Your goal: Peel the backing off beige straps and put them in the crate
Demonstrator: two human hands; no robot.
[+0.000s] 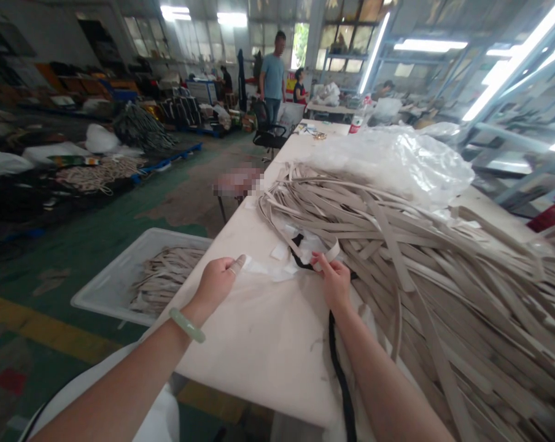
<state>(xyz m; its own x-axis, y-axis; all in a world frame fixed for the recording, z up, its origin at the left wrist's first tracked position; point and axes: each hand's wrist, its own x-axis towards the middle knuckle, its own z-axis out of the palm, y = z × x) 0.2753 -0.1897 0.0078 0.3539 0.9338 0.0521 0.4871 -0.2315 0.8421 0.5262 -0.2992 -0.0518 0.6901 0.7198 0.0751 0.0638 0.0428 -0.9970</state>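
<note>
My left hand (221, 277), with a ring and a green bangle at the wrist, is closed over the table. At its thumb tip it pinches a thin whitish strip (254, 265), blurred, that stretches towards the right hand. My right hand (333, 279) is closed too, with the curled end of a beige strap (335, 250) between thumb and fingers. Close by lie a black band (298, 258) and small white pieces (280, 252). Many flat beige straps (397, 245) are heaped to the right of my right hand; my fingers hide part of the held strap.
The pale table (259, 334) reaches away from me. Clear plastic sheeting (411, 162) and a bottle (355, 125) are farther along it. Down on the left stands a white bin (107, 288) with straps. An office chair (268, 132) and a standing person (272, 77) are beyond.
</note>
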